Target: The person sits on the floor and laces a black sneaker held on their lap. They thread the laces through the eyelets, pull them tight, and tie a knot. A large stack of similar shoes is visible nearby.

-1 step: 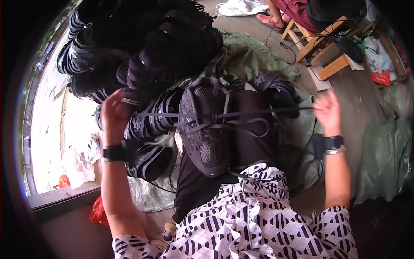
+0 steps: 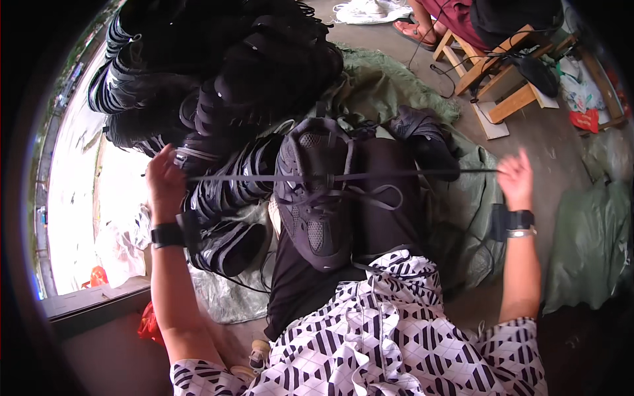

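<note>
A black sneaker [image 2: 320, 231] rests on my lap, its toe toward me. A flat dark shoelace [image 2: 409, 173] runs taut across its tongue, out to both sides. My left hand [image 2: 165, 178] is closed on the lace's left end, out beside the pile of shoes. Far to the right, my right hand [image 2: 515, 175] pinches the other end, its fingers slightly blurred. Below the taut stretch a loose lace loop [image 2: 386, 198] lies over the sneaker's right side and my dark trouser leg.
A big heap of black shoes [image 2: 264, 72] rises at the upper left. Another dark shoe [image 2: 429, 142] lies beyond my right knee on green sheeting [image 2: 376, 79]. Wooden stools [image 2: 485, 82] and a seated person [image 2: 452, 20] are at the upper right. A green sack [image 2: 588, 244] stands at the right.
Both hands have moved farther apart, the left outward to the left and the right outward to the right. The lace between them is straighter, and the loose loop looks smaller.
</note>
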Available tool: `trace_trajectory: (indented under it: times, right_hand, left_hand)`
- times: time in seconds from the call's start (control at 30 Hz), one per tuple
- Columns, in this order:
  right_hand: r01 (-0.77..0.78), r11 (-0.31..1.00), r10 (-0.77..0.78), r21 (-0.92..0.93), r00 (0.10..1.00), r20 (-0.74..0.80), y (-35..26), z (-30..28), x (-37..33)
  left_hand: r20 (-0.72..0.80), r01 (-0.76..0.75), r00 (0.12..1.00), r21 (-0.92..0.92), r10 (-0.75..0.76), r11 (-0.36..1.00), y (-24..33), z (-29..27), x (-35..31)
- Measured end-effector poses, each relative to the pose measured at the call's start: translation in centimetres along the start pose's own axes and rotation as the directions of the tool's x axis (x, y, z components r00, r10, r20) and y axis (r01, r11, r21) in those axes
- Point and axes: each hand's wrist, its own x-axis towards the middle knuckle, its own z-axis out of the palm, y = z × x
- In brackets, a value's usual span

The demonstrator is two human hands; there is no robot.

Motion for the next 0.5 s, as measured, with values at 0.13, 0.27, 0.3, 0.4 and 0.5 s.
trace_trajectory:
  times: [0.13, 0.27, 0.3, 0.4, 0.5]
  right_hand:
    - [0.049, 0.995, -0.015, 0.087, 0.933, -0.360, -4.8, -6.3, -3.1]
    - [-0.037, 0.961, -0.029, -0.275, 0.972, -0.235, 1.4, 0.3, -2.9]
    - [-0.086, 0.934, 0.028, -0.346, 0.985, -0.169, 3.0, 2.3, -2.7]
    - [-0.125, 0.778, 0.172, -0.616, 0.985, 0.017, 7.2, 8.9, -2.7]
    - [-0.069, 0.685, 0.297, -0.725, 0.935, 0.192, 11.3, 14.6, -3.4]
  left_hand:
    - [-0.053, -0.026, 0.998, 0.067, 0.029, 0.997, 0.4, -4.6, -0.3]
    - [0.296, -0.163, 0.955, 0.418, 0.036, 0.894, -1.2, 7.9, -8.1]
    - [0.501, -0.356, 0.863, 0.523, 0.058, 0.774, -0.7, 10.7, -10.6]
    - [0.902, -0.889, 0.425, 0.399, 0.079, 0.227, -1.9, 14.8, -13.9]
    - [0.883, -0.883, 0.469, 0.469, 0.033, -0.017, -2.8, 15.8, -14.7]
